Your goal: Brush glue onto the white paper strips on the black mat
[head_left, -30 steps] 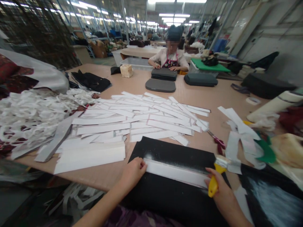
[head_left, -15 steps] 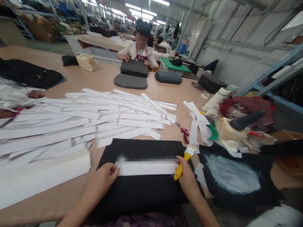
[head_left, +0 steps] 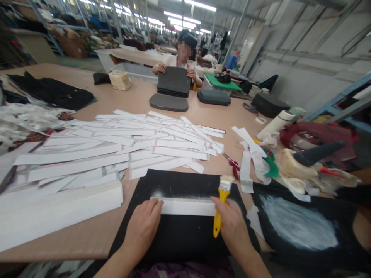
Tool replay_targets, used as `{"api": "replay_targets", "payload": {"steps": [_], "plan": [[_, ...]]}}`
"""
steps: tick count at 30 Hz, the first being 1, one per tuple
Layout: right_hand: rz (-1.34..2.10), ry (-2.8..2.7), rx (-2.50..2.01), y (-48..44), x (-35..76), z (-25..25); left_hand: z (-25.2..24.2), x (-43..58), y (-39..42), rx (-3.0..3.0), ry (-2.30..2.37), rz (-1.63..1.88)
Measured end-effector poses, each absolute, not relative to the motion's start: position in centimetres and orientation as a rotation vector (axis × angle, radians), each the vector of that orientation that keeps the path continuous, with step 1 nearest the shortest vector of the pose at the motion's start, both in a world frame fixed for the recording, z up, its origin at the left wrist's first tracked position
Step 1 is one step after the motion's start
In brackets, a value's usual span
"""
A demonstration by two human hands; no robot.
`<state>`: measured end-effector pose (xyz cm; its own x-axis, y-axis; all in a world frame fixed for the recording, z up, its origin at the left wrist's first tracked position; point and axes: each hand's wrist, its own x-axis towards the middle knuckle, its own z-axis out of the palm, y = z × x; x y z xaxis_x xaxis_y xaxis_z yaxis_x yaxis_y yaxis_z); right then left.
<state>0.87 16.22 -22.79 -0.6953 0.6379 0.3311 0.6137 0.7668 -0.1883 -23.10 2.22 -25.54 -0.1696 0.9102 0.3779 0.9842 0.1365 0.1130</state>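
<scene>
My left hand (head_left: 142,227) rests on the left end of a white paper strip (head_left: 185,207), which lies across a black fabric panel (head_left: 176,241). My right hand (head_left: 233,227) grips a yellow-handled paint brush (head_left: 220,210), its bristles upright and whitened, beside the strip's right part. Whitish glue smears the panel above the strip. To the right lies a second black panel (head_left: 298,226) with a large white glue patch. Red-handled scissors (head_left: 233,164) sit just beyond the brush.
Loose white strips (head_left: 124,146) cover the tan table (head_left: 81,235), with a thick white stack (head_left: 58,204) at front left. Across the table, a co-worker (head_left: 181,58) holds up a dark grey pad (head_left: 174,81). Fabric scraps (head_left: 315,148) crowd the right.
My view has swung left. My right hand and the brush have moved left along the strip. The co-worker has tilted the dark grey pad upright.
</scene>
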Motion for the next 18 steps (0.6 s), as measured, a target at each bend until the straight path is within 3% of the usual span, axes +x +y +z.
{"api": "replay_targets", "payload": {"steps": [4,8,10,14,18], "plan": [[0.580,-2.491,-0.721,14.1,-4.2,-20.0,-27.0,-21.9,1.8,-2.049,-1.936,-0.564],[0.892,-2.254,-1.039,15.5,-5.7,-21.3,-28.1,-21.6,1.7,-2.025,-1.847,-0.551],[0.817,-2.184,-1.282,17.4,-3.2,-22.3,-28.3,-21.7,1.7,-2.010,-1.815,-0.555],[0.307,-2.077,-1.575,19.7,3.5,-22.2,-28.7,-22.1,1.8,-2.014,-1.806,-0.522],[0.458,-2.200,-1.361,18.3,5.8,-21.4,-30.1,-23.0,1.2,-2.094,-1.750,-0.540]]}}
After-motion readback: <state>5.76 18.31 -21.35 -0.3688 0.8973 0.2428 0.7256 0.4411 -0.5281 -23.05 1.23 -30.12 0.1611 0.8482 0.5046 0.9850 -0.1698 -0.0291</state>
